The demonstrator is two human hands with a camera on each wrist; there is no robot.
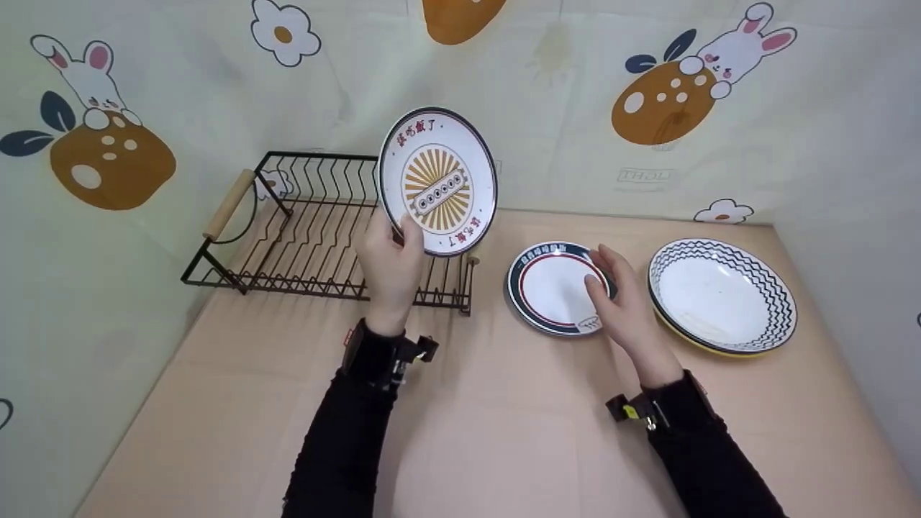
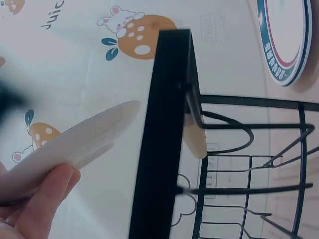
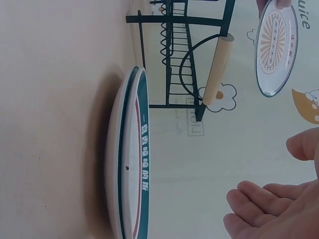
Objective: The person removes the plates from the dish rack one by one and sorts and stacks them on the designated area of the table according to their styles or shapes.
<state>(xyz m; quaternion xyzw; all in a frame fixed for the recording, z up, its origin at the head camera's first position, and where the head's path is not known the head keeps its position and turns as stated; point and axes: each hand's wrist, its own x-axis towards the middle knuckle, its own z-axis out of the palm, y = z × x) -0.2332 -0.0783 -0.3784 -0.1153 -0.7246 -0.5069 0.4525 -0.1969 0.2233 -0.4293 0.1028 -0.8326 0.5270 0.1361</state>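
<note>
My left hand [image 1: 392, 262] grips the lower rim of a white plate [image 1: 439, 183] with an orange sunburst and red lettering, thumb across its front. That plate stands tilted up, overlapping the right end of a black wire dish rack [image 1: 316, 288] in the head view. In the left wrist view its pale underside [image 2: 84, 132] shows. My right hand [image 1: 626, 309] is over the right edge of small green-rimmed plates [image 1: 554, 288], fingers loosely extended and holding nothing. From the right wrist view, two of these plates [image 3: 134, 169] are stacked, and the hand [image 3: 279, 199] is apart from them.
White bowls [image 1: 723, 295] with a black wavy border sit stacked at the right of the table [image 1: 489, 432]. The rack has a wooden handle [image 1: 230, 205] at its left end. A patterned cloth [image 1: 547, 108] hangs behind the table.
</note>
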